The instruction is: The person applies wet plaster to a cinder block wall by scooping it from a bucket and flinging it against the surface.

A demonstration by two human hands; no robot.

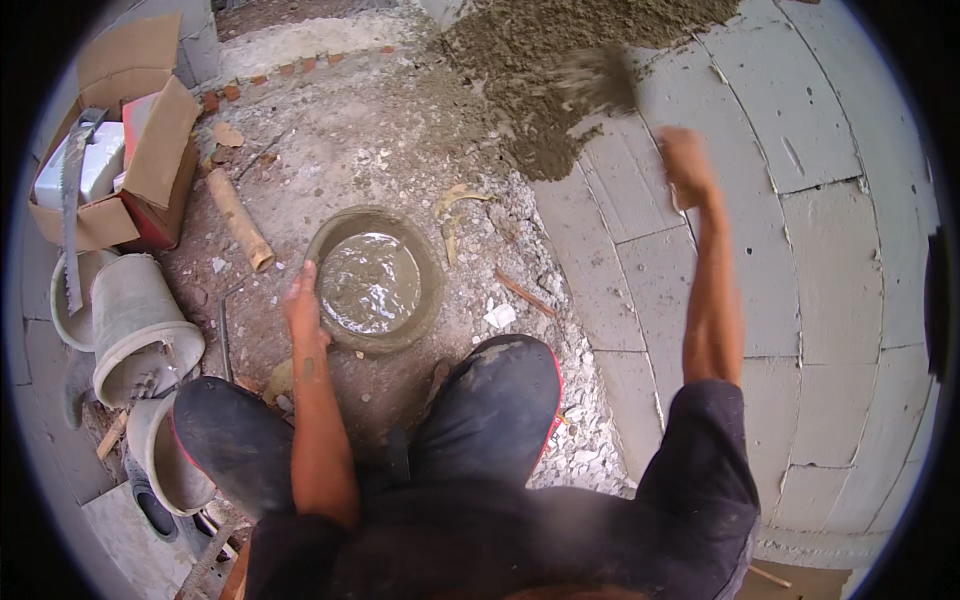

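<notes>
My left hand (pixel 303 302) grips the left rim of a round, mortar-crusted bucket (pixel 428 285) standing on the rubble-strewn ground in front of my knees. Wet grey mortar (pixel 370 285) with a shiny surface lies inside it. Out to the right, my right hand (pixel 685 168) is closed around the handle of a trowel (pixel 605 80), whose blade is smeared by motion. That blade is at the edge of a rough patch of fresh mortar (pixel 520 55) on the grey block wall (pixel 820 270). The handle is mostly hidden by my fist.
At the far left stands an open cardboard box (pixel 165 125) with a handsaw (pixel 72 200) leaning on it. Dirty buckets (pixel 140 295) lie tipped below. A bamboo piece (pixel 240 220), a bent metal rod (pixel 224 335) and a stick (pixel 525 292) lie around the mortar bucket.
</notes>
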